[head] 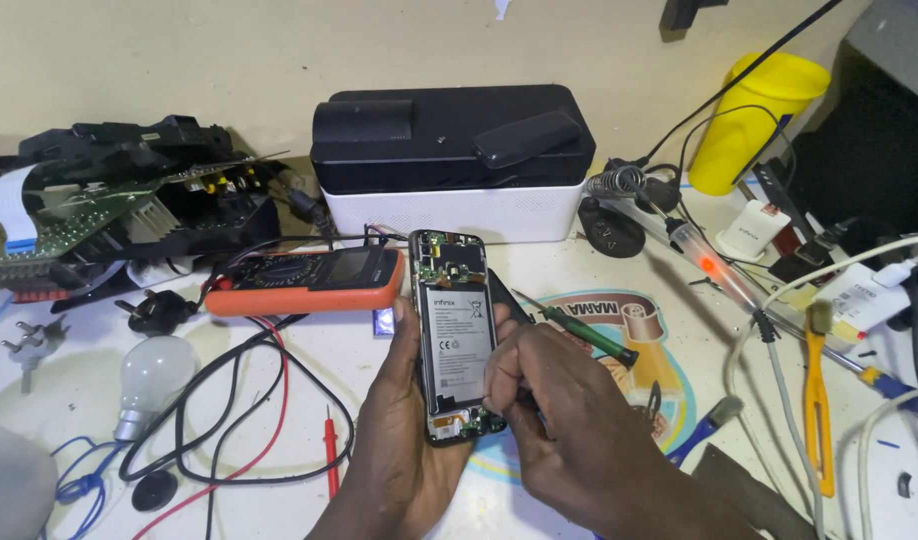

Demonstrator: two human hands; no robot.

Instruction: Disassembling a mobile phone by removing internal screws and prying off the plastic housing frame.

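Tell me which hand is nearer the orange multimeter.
Left. The left hand cradles the opened black phone just below the orange multimeter; the right hand works farther right.

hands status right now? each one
Left hand: closed around the opened phone, holding it up.
Right hand: closed on a green-handled screwdriver, fingertips at the phone's lower edge.

Soft, even light from above fills the bench (309, 400), with only faint shadows. The middle is sharp. The edges bend slightly and the near left corner blurs.
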